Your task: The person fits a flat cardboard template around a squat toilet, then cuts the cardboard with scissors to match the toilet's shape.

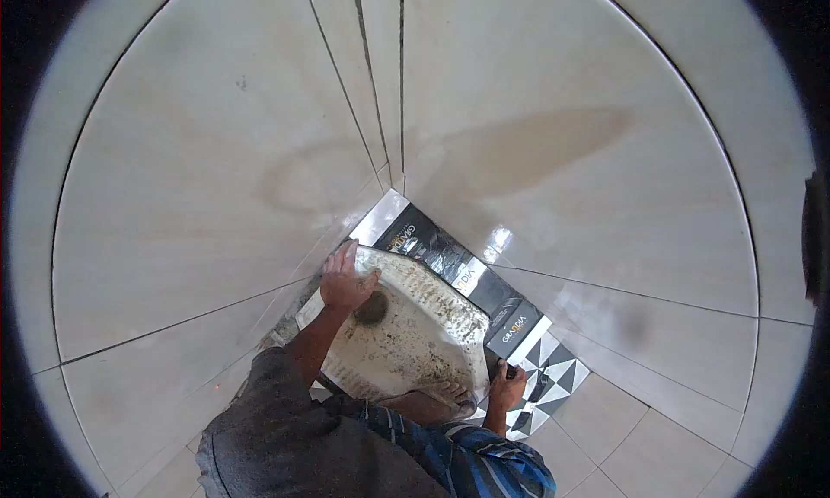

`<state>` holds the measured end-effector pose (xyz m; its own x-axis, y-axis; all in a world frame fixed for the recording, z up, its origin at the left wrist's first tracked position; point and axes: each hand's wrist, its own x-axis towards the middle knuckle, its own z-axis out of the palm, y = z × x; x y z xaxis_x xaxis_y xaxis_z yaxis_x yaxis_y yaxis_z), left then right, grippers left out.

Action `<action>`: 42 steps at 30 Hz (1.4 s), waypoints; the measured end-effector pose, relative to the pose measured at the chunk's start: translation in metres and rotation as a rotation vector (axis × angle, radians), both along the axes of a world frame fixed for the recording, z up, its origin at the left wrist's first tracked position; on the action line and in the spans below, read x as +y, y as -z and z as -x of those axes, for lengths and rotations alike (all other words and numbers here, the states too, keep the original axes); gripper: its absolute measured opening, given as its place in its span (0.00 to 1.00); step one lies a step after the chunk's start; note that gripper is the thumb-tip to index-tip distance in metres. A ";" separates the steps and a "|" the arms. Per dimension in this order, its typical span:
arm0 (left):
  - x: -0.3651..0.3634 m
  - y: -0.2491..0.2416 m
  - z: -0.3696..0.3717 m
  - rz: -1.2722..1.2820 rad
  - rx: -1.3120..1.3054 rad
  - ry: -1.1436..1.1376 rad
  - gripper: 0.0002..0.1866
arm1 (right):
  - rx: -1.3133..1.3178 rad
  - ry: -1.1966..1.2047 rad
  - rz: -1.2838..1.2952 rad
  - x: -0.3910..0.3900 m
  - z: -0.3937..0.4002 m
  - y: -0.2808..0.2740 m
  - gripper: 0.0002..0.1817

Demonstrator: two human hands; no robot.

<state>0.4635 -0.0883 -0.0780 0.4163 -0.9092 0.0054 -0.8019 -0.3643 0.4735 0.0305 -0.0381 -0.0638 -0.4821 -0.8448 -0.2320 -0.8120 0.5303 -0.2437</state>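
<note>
A stained off-white basin [415, 325] with a dark round hole lies low in the corner. My left hand [344, 282] lies on its upper left rim, fingers stretched out and thumb apart. Beside the basin's lower right edge, my right hand [507, 387] has its fingers closed round a small dark thing, too small to name. Black and white printed cardboard [514, 325], marked GRANDIA, runs along the basin's upper right side. A bare foot [454, 394] shows at the basin's lower edge.
Large beige tiled walls [562, 195] meet above the basin. Patterned black and white tiles [549, 373] lie at its lower right, beside plain floor tiles [609, 420]. A dark object [813, 239] stands at the far right edge.
</note>
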 end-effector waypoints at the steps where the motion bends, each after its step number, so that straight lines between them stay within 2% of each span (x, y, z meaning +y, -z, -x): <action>1: -0.001 -0.001 0.000 0.003 -0.002 -0.006 0.45 | 0.001 0.002 -0.001 0.001 0.001 0.000 0.30; 3: -0.001 -0.001 0.001 0.005 -0.006 -0.013 0.44 | -0.075 0.045 -0.036 -0.001 0.000 -0.003 0.30; 6: -0.003 -0.001 0.001 -0.058 -0.061 -0.025 0.44 | -0.046 0.031 -0.048 -0.001 0.002 0.002 0.30; 11: -0.002 -0.001 0.000 0.100 -0.043 -0.015 0.41 | -0.014 0.007 -0.037 0.000 -0.001 -0.002 0.30; 19: 0.000 0.001 0.000 0.069 -0.047 -0.019 0.41 | -0.125 0.063 -0.041 -0.002 0.000 -0.001 0.31; 22: -0.001 0.001 0.001 0.078 -0.051 -0.023 0.41 | -0.073 0.049 0.038 0.000 -0.004 -0.004 0.31; 25: 0.001 0.002 0.003 0.087 -0.076 -0.023 0.41 | -0.149 0.099 0.101 0.003 0.001 0.004 0.29; 28: 0.002 0.010 0.003 0.093 -0.072 -0.029 0.42 | -0.140 0.145 0.263 0.007 0.008 0.015 0.27; 30: 0.002 0.009 0.006 0.112 -0.041 -0.020 0.42 | -0.249 0.174 0.309 0.001 0.005 0.000 0.23; 38: -0.004 -0.001 0.010 0.049 0.046 -0.085 0.40 | -0.408 0.206 0.362 0.008 0.018 0.021 0.17; 42: -0.005 0.004 0.010 0.063 0.060 -0.079 0.40 | -0.329 0.216 0.277 0.009 0.024 0.027 0.20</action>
